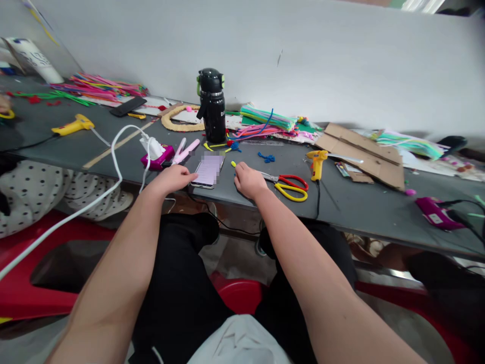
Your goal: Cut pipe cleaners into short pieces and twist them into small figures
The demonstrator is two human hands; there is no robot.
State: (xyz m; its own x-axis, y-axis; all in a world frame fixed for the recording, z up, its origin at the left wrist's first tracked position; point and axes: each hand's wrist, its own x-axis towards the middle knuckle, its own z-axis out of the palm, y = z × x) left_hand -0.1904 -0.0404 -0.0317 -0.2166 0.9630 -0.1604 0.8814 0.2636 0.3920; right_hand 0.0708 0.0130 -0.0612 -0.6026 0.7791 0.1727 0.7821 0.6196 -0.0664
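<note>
My left hand [176,179] rests at the table's front edge, with its thumb stretched to the left edge of a lit smartphone [206,174]. It grips nothing that I can see. To the phone's right, my right hand [248,180] is low over the tabletop with curled fingers. A small yellow-tipped piece [233,164] sticks out beyond its fingertips; whether they grip it is partly hidden. Scissors [291,186] with red and yellow handles lie just right of that hand. Pink-handled pliers [185,150] lie beyond my left hand. Blue twisted pipe cleaners [266,157] lie farther back.
A black bottle [214,108] stands behind the phone. Yellow glue guns [317,162] lie right and left, with cords. A white cable runs past a purple power strip [157,156]. Cardboard [364,151] and pipe-cleaner bundles [269,119] line the wall. Another person's hand [4,105] shows far left.
</note>
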